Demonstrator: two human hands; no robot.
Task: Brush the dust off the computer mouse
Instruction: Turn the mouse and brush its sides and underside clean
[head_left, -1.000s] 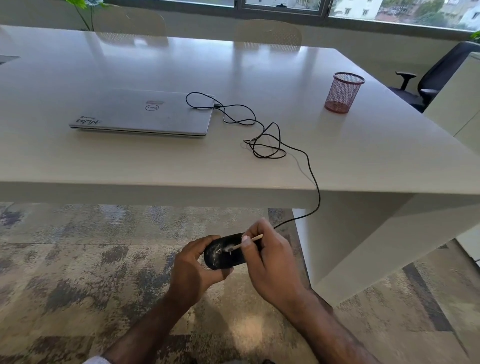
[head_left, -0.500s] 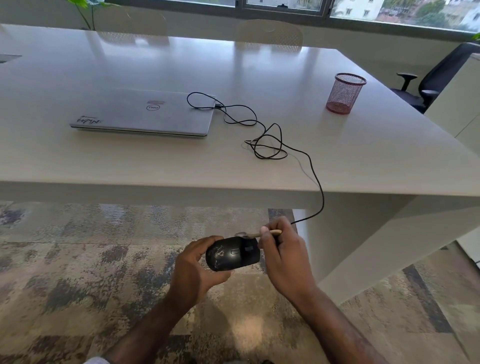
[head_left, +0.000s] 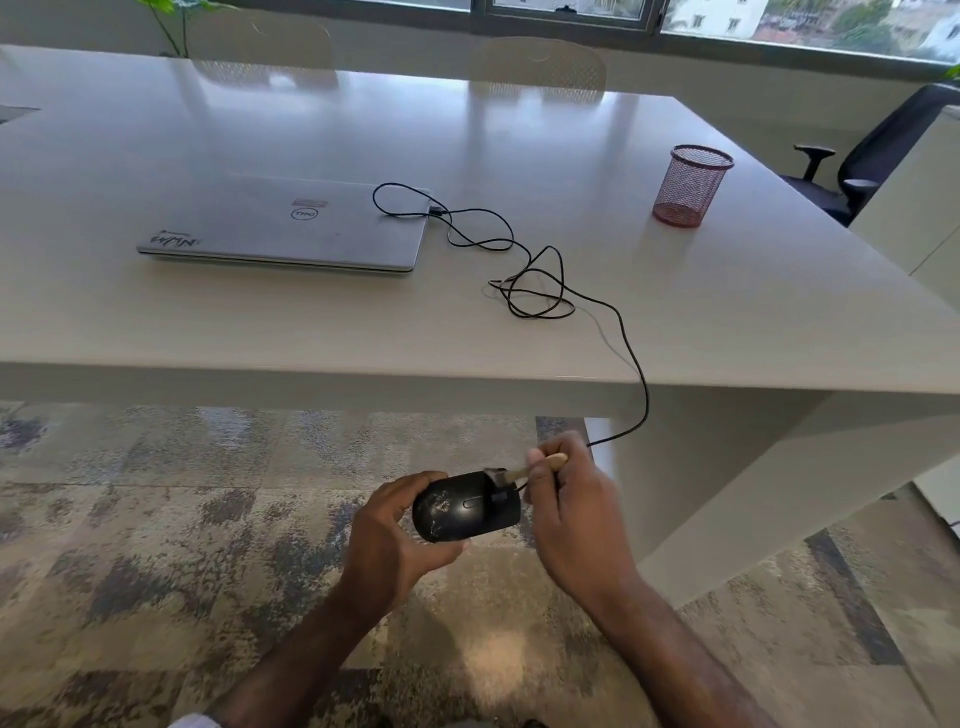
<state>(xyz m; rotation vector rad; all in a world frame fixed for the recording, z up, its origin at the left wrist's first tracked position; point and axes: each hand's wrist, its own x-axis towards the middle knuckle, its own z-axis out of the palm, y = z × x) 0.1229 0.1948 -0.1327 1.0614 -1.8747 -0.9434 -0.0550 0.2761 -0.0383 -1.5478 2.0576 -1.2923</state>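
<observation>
A black computer mouse (head_left: 465, 506) with pale dust smears on its rear shell is held in the air below the table's front edge. My left hand (head_left: 392, 535) grips it from the left and underneath. My right hand (head_left: 569, 512) pinches a small brush (head_left: 524, 470) with a light wooden handle; its head lies on the mouse's front end by the wheel. The mouse's black cable (head_left: 631, 358) runs up over the table edge and coils across the top toward the laptop.
A shut silver laptop (head_left: 283, 226) lies on the white table (head_left: 727, 322), with a red mesh pen cup (head_left: 693, 184) at the right. A black office chair (head_left: 878, 156) stands at the far right. Patterned carpet (head_left: 156, 519) covers the floor.
The brush head has travelled from the dusty rear of the mouse to its front end, my right hand going rightward with it. My left hand keeps the mouse nearly still.
</observation>
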